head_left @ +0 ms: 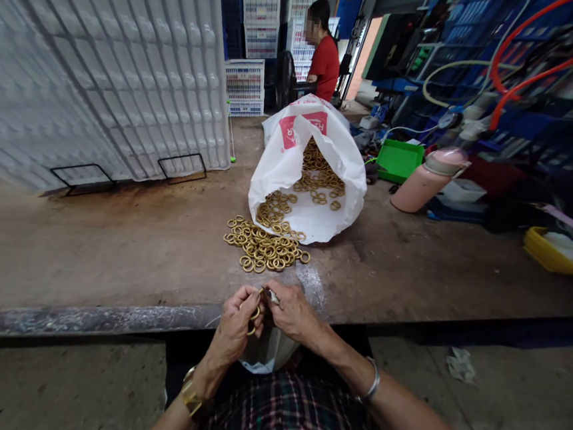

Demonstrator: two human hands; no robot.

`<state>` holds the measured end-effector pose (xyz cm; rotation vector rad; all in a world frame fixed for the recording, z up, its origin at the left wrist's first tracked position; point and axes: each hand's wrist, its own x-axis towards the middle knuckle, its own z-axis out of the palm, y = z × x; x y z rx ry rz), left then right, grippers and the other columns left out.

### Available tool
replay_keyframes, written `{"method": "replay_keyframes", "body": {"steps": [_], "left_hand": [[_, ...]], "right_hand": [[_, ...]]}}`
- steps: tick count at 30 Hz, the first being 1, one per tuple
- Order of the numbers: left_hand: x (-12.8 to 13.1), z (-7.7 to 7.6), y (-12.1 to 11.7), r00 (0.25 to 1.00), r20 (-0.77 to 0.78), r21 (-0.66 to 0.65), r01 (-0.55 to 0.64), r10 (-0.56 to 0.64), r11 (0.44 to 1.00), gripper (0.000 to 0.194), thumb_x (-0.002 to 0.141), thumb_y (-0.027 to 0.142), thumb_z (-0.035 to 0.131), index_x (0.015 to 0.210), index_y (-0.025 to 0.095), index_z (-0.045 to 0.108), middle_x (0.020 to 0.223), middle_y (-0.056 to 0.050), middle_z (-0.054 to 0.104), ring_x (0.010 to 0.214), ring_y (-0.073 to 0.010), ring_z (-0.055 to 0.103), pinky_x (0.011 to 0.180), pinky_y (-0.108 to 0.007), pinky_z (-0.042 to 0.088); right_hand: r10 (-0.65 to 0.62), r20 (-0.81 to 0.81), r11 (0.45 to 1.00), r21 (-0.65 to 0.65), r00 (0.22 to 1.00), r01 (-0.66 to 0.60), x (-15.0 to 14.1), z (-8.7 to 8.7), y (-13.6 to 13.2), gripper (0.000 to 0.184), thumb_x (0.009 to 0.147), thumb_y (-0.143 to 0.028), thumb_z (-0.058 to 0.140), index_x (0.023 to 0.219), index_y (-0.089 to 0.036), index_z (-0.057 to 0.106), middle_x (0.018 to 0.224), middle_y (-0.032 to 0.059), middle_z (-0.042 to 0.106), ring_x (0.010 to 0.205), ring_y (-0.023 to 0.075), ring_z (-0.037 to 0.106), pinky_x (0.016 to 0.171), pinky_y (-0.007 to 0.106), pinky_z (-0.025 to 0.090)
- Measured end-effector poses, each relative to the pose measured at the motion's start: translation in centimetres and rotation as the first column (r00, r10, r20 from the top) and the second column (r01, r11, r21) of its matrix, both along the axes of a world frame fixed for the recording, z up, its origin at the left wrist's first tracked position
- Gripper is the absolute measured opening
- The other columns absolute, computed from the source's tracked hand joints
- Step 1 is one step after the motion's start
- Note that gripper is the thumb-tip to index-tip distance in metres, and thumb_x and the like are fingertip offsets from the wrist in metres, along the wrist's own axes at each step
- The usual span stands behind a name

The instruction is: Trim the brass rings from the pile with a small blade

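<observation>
My left hand [235,323] is closed round a few brass-coloured rings [254,314], just off the table's near edge. Close against it, my right hand [294,315] is closed on a small pale, metallic-looking object [273,297], mostly hidden by the fingers. Their fingertips meet at one ring. On the table beyond them lies a heap of brass-coloured rings [268,248]. It spills from the mouth of a white plastic bag [341,218] with red print, which lies on its side with more rings inside. Below my hands, a greyish container or bag is partly visible in my lap.
Stacked white ribbed trays [144,62] stand at the left on the brown table [112,253]. To the right are a pink bottle [422,185], a green tray [399,161] and a yellow tray [554,255]. A person in red [324,64] is behind the table, near stacked crates [259,12].
</observation>
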<state>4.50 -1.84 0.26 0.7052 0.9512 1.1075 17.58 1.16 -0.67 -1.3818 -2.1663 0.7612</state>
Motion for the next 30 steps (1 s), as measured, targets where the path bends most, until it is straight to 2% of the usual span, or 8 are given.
{"method": "replay_keyframes", "body": {"steps": [5, 10, 14, 17, 19, 24, 27, 30], "left_hand": [[-0.1, -0.4, 0.0, 0.997, -0.073, 0.031, 0.009, -0.007, 0.999, 0.029, 0.076, 0.044, 0.057, 0.071, 0.017, 0.047, 0.048, 0.008, 0.042, 0.037, -0.0044, 0.037, 0.035, -0.017, 0.035], [-0.2, -0.7, -0.2, 0.996, -0.091, 0.073, 0.011, -0.005, 0.997, 0.028, 0.077, 0.043, 0.056, 0.07, 0.017, 0.047, 0.048, 0.008, 0.043, 0.037, -0.0044, 0.037, 0.036, -0.017, 0.036], [-0.1, 0.4, -0.8, 0.999, -0.019, 0.022, 0.027, -0.026, 0.999, 0.028, 0.076, 0.041, 0.058, 0.068, 0.017, 0.047, 0.048, 0.008, 0.042, 0.035, -0.0034, 0.036, 0.034, -0.016, 0.034], [-0.1, 1.9, -1.1, 0.992, 0.103, -0.015, 0.075, -0.073, 0.997, 0.028, 0.073, 0.04, 0.063, 0.069, 0.017, 0.047, 0.05, 0.007, 0.045, 0.034, -0.003, 0.035, 0.032, -0.015, 0.033], [-0.2, 2.5, -1.0, 0.981, 0.18, -0.054, 0.084, -0.073, 0.995, 0.028, 0.071, 0.038, 0.065, 0.069, 0.017, 0.046, 0.052, 0.007, 0.047, 0.034, -0.003, 0.036, 0.031, -0.014, 0.03], [-0.6, 1.9, -0.3, 0.972, 0.235, -0.172, 0.018, 0.023, 0.985, 0.027, 0.073, 0.038, 0.063, 0.069, 0.014, 0.049, 0.07, 0.0, 0.056, 0.043, -0.0029, 0.042, 0.032, -0.013, 0.029], [-0.5, 1.3, -0.1, 0.977, 0.214, -0.178, 0.019, 0.02, 0.984, 0.024, 0.073, 0.035, 0.063, 0.073, 0.013, 0.052, 0.077, -0.002, 0.058, 0.048, -0.004, 0.046, 0.034, -0.012, 0.03], [-0.4, 1.1, 0.0, 0.974, 0.225, -0.175, 0.044, -0.003, 0.984, 0.019, 0.074, 0.03, 0.062, 0.074, 0.014, 0.053, 0.075, -0.001, 0.056, 0.051, -0.0046, 0.047, 0.035, -0.012, 0.03]], "right_hand": [[0.048, 0.143, 0.999, 0.017, 0.988, -0.051, 0.0, -0.1, -0.1, 0.025, 0.07, -0.011, 0.041, 0.089, -0.017, 0.056, 0.065, 0.0014, 0.059, 0.055, 0.0129, 0.049, 0.054, 0.024, 0.026], [0.123, 0.231, 0.991, -0.078, 0.965, -0.107, 0.0, 1.0, 0.2, 0.028, 0.072, -0.013, 0.041, 0.096, -0.016, 0.055, 0.072, 0.0031, 0.062, 0.06, 0.0133, 0.051, 0.055, 0.024, 0.027], [0.107, 0.368, 0.992, -0.106, 0.924, -0.072, 0.3, 1.2, 0.5, 0.026, 0.074, -0.015, 0.04, 0.096, -0.015, 0.055, 0.074, 0.0061, 0.063, 0.064, 0.0156, 0.054, 0.055, 0.025, 0.028], [0.025, 0.427, 0.997, -0.08, 0.904, 0.01, 1.0, 0.8, 1.0, 0.027, 0.075, -0.016, 0.041, 0.099, -0.014, 0.054, 0.075, 0.0077, 0.064, 0.065, 0.0172, 0.055, 0.056, 0.026, 0.029], [-0.082, 0.412, 0.993, -0.038, 0.907, 0.108, 1.8, 0.7, 1.5, 0.028, 0.076, -0.015, 0.04, 0.1, -0.015, 0.054, 0.076, 0.0071, 0.064, 0.067, 0.0172, 0.056, 0.058, 0.026, 0.03], [-0.406, 0.336, 0.914, 0.137, 0.85, 0.382, 4.8, 0.6, 3.8, 0.022, 0.082, -0.016, 0.04, 0.1, -0.017, 0.052, 0.092, 0.0077, 0.063, 0.082, 0.0178, 0.057, 0.065, 0.025, 0.033], [-0.471, 0.364, 0.882, 0.177, 0.803, 0.437, 6.1, 0.5, 5.0, 0.021, 0.085, -0.026, 0.041, 0.103, -0.019, 0.051, 0.094, 0.007, 0.061, 0.081, 0.0186, 0.057, 0.064, 0.026, 0.033], [-0.45, 0.418, 0.892, 0.158, 0.789, 0.424, 6.3, 0.2, 5.5, 0.024, 0.085, -0.03, 0.043, 0.106, -0.021, 0.05, 0.093, 0.0057, 0.059, 0.077, 0.0182, 0.057, 0.061, 0.026, 0.033]]}}
